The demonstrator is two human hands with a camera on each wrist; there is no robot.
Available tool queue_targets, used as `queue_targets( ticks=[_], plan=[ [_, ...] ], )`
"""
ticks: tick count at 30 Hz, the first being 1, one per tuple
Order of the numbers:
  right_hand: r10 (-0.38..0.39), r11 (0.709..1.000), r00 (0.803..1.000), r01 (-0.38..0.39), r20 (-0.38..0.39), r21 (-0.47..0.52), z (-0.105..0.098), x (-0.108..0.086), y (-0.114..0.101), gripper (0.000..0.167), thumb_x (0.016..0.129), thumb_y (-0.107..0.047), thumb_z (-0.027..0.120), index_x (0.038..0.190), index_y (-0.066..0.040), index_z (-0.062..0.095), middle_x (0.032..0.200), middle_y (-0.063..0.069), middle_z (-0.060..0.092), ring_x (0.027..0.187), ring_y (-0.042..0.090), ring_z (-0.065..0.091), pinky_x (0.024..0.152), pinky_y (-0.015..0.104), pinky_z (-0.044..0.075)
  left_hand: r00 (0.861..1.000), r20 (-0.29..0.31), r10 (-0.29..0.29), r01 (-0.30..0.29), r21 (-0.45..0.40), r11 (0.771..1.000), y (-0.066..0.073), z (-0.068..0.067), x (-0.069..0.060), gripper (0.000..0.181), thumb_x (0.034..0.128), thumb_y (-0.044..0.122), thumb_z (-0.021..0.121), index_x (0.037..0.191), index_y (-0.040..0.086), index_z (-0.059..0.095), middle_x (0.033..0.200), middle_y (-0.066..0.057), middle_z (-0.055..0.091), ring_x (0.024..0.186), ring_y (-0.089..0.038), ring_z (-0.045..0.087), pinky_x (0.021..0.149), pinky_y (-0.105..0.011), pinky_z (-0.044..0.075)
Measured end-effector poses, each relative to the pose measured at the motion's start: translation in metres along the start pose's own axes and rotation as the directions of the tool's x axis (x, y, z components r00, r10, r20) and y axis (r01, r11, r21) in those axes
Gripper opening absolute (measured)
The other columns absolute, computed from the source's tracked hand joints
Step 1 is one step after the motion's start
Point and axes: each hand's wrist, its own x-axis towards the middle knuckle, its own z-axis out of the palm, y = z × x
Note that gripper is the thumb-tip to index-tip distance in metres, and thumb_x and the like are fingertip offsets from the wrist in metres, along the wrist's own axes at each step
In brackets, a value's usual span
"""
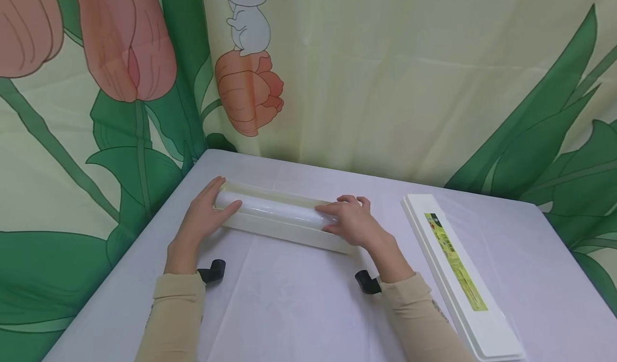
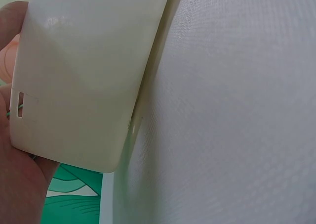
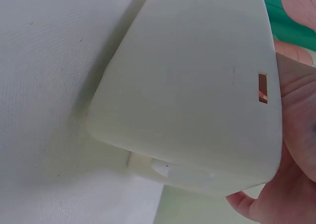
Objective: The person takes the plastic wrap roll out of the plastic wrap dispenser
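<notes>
A long white open box (image 1: 289,231) lies on the table, its long front wall facing the body; a clear-wrapped white roll (image 1: 275,210) rests inside. The left hand (image 1: 204,215) grips the box's left end, fingers at the far corner and thumb over the roll. At the other end, the right hand (image 1: 356,220) holds the roll between index finger and thumb, with other fingers by the back wall. In the left wrist view, the box wall (image 2: 89,75) hides most of the left hand (image 2: 22,179). The box wall (image 3: 187,85) likewise covers part of the right hand (image 3: 291,184).
A long white lid-like piece (image 1: 491,330) with a yellow-green label (image 1: 455,263) lies on the table at the right. Black wrist-mounted pieces (image 1: 218,270) (image 1: 367,283) stick out from both cuffs. A printed curtain (image 1: 366,83) hangs behind the white-covered table (image 1: 284,308).
</notes>
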Motion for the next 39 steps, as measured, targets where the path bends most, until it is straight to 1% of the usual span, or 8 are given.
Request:
queue_targets(
  ticks=[10,14,20,24,27,30,34,39],
  plan=[
    [-0.024,1.0,0.999,0.024,0.04,-0.005,-0.001,0.005,0.002,0.055,0.088,-0.023,0.081,0.14,-0.02,0.063,0.108,0.002,0.075,0.133,0.037,0.046,0.105,0.066,0.023,1.0,0.004,-0.008,0.008,-0.014,1.0,0.002,0.0,0.002,0.091,0.0946,0.055,0.063,0.16,0.004,0.025,0.165,-0.017,0.021,0.15,-0.038,0.02,0.118,-0.06,0.021],
    [-0.04,0.999,0.998,0.041,0.045,-0.014,-0.001,0.007,0.003,0.054,0.088,-0.023,0.08,0.139,-0.019,0.064,0.111,0.003,0.074,0.134,0.037,0.046,0.106,0.067,0.023,1.0,0.004,-0.009,0.009,-0.016,1.0,0.003,0.001,0.001,0.09,0.0948,0.054,0.064,0.159,0.004,0.025,0.165,-0.017,0.021,0.15,-0.038,0.02,0.118,-0.061,0.021],
    [-0.062,0.998,0.998,0.062,0.02,-0.024,-0.004,0.007,0.002,0.052,0.088,-0.023,0.081,0.138,-0.019,0.065,0.121,0.003,0.071,0.134,0.038,0.045,0.107,0.066,0.024,1.0,-0.008,0.004,-0.004,-0.02,1.0,0.001,0.004,0.001,0.088,0.0949,0.052,0.064,0.159,0.003,0.027,0.165,-0.017,0.022,0.15,-0.038,0.021,0.118,-0.059,0.021],
    [-0.084,0.996,0.996,0.083,-0.016,-0.016,-0.009,0.006,-0.003,0.053,0.087,-0.021,0.081,0.138,-0.017,0.065,0.121,0.006,0.071,0.131,0.038,0.046,0.108,0.063,0.025,1.0,-0.017,0.014,-0.014,-0.014,1.0,-0.001,0.004,0.001,0.088,0.0948,0.052,0.064,0.158,0.003,0.028,0.165,-0.016,0.023,0.15,-0.037,0.021,0.119,-0.058,0.021],
    [-0.123,0.992,0.991,0.123,-0.047,-0.008,-0.013,0.006,-0.006,0.053,0.085,-0.017,0.081,0.136,-0.014,0.066,0.12,0.007,0.07,0.126,0.038,0.049,0.108,0.06,0.03,1.0,-0.019,0.015,-0.015,-0.009,1.0,-0.001,0.003,0.001,0.089,0.0946,0.054,0.064,0.158,0.003,0.028,0.164,-0.017,0.023,0.15,-0.037,0.021,0.119,-0.058,0.021],
    [-0.178,0.984,0.981,0.177,-0.072,-0.022,-0.015,0.005,-0.009,0.052,0.085,-0.011,0.079,0.135,-0.012,0.066,0.118,0.009,0.069,0.118,0.037,0.055,0.104,0.055,0.039,1.0,-0.015,0.013,-0.013,-0.008,1.0,0.0,0.002,0.0,0.09,0.0944,0.055,0.063,0.159,0.003,0.027,0.164,-0.017,0.023,0.15,-0.037,0.021,0.119,-0.058,0.021],
    [-0.199,0.98,0.977,0.198,-0.075,-0.024,-0.014,0.003,-0.012,0.055,0.085,-0.007,0.076,0.138,-0.014,0.064,0.117,0.009,0.065,0.105,0.03,0.061,0.091,0.044,0.051,1.0,-0.009,0.01,-0.01,-0.011,1.0,0.0,0.001,0.0,0.091,0.0943,0.056,0.063,0.159,0.003,0.026,0.165,-0.017,0.023,0.15,-0.038,0.021,0.119,-0.058,0.021],
    [-0.217,0.976,0.973,0.213,-0.077,-0.048,-0.011,0.001,-0.013,0.057,0.087,-0.007,0.074,0.141,-0.018,0.061,0.117,0.007,0.062,0.095,0.024,0.063,0.076,0.038,0.055,1.0,-0.006,0.003,-0.003,-0.008,1.0,0.0,0.001,0.0,0.092,0.094,0.057,0.063,0.159,0.003,0.027,0.165,-0.017,0.022,0.15,-0.038,0.02,0.118,-0.059,0.021]
  ],
)
